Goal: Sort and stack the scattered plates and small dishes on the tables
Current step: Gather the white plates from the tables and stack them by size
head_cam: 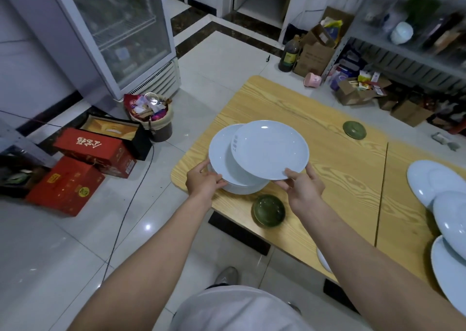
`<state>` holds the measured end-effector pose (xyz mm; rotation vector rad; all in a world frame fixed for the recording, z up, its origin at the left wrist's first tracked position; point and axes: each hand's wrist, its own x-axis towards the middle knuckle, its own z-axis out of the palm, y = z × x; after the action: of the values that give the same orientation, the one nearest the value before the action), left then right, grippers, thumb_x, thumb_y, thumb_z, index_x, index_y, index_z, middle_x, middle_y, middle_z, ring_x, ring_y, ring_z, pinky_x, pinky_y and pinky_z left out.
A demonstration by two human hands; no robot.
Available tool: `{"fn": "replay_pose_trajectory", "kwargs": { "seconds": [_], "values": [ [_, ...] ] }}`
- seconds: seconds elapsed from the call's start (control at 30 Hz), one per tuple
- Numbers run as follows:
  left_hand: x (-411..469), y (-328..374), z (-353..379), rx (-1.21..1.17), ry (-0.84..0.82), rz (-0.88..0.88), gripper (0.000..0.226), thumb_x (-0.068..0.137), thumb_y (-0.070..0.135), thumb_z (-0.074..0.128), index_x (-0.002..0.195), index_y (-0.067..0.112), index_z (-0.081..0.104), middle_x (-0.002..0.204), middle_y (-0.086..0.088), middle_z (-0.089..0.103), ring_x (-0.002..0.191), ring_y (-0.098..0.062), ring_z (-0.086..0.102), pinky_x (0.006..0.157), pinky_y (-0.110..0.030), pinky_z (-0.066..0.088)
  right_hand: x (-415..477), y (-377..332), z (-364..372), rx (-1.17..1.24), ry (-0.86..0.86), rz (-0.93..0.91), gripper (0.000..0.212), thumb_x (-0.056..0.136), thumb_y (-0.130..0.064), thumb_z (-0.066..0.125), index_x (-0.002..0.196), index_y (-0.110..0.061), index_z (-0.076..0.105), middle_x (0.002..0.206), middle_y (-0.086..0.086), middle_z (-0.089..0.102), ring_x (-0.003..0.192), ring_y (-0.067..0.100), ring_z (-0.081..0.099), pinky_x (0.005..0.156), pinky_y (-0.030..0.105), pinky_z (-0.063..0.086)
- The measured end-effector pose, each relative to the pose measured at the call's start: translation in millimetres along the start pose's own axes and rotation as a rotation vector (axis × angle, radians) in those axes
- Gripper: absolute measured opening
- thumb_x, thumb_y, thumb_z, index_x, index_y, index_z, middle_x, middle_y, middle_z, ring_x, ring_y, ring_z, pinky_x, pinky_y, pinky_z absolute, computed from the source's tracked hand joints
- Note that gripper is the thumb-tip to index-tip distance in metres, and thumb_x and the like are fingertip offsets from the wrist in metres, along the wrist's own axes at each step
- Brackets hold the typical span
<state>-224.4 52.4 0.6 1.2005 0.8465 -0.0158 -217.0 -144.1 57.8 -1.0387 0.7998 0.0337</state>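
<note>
At the bottom of the frame a person in a white top is reaching both bare forearms over the light wooden table [335, 169]. Close to the table's near edge, in the lower centre, a small dark green round dish [268, 211] is sitting upright between the 2 wrists. Just above it the left hand [204, 180] is gripping the left rim of a stack of pale blue round plates [220, 151], fingers curled around its edge. The right hand [303, 185] is pinching the near rim of the top pale blue plate [271, 149], which is tilting and overhanging the stack to the right. At the right edge of the frame 3 more pale blue plates [433, 182] are lying overlapped on the adjoining table. Further up, right of centre, a second green dish [354, 129] is lying upside down. Beyond, on the tiled floor, red cartons [93, 151] and a full rubbish bin [152, 120] are standing at the left, below a glass-door fridge [121, 28] in the upper left.
</note>
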Motion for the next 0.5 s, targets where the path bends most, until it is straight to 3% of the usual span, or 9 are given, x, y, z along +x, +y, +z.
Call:
{"fn": "replay_pose_trajectory", "kwargs": {
  "seconds": [0.2,0.3,0.4,0.5],
  "values": [
    [3.4,-4.0,1.3,-0.002,0.005,0.000,0.066,0.083,-0.018,0.064,0.139,0.016,0.055,0.103,-0.017,0.060,0.084,-0.030,0.073,0.064,-0.027,0.061,11.3,8.3,11.8,-0.129,-0.004,0.023,0.076,0.083,0.016,0.064,0.148,-0.016,0.043,0.141,0.013,0.053,0.062,0.024,0.073,0.065,0.044,0.063],
    [3.3,-4.5,0.2,0.008,-0.008,-0.012,0.068,0.083,-0.017,0.064,0.141,0.017,0.052,0.111,-0.023,0.064,0.083,-0.029,0.073,0.069,-0.032,0.062,15.9,12.6,14.2,-0.187,0.010,0.036,0.074,0.082,0.015,0.066,0.147,-0.016,0.045,0.142,0.008,0.052,0.072,0.026,0.074,0.067,0.045,0.063],
    [2.8,-4.0,0.1,0.007,-0.021,-0.022,0.069,0.083,-0.017,0.065,0.142,0.016,0.050,0.109,-0.020,0.066,0.079,-0.026,0.074,0.074,-0.036,0.062,19.6,13.2,16.7,-0.319,0.041,-0.005,0.070,0.083,0.012,0.069,0.144,-0.015,0.049,0.134,0.004,0.057,0.082,0.020,0.068,0.068,0.043,0.063],
    [2.8,-3.8,0.3,0.009,-0.024,-0.023,0.068,0.082,-0.017,0.065,0.142,0.015,0.051,0.110,-0.018,0.068,0.081,-0.024,0.074,0.070,-0.031,0.062,23.9,12.3,20.1,-0.469,0.074,-0.038,0.060,0.081,0.009,0.072,0.136,-0.010,0.057,0.124,0.007,0.066,0.082,0.019,0.068,0.074,0.036,0.062]
  ]
}}
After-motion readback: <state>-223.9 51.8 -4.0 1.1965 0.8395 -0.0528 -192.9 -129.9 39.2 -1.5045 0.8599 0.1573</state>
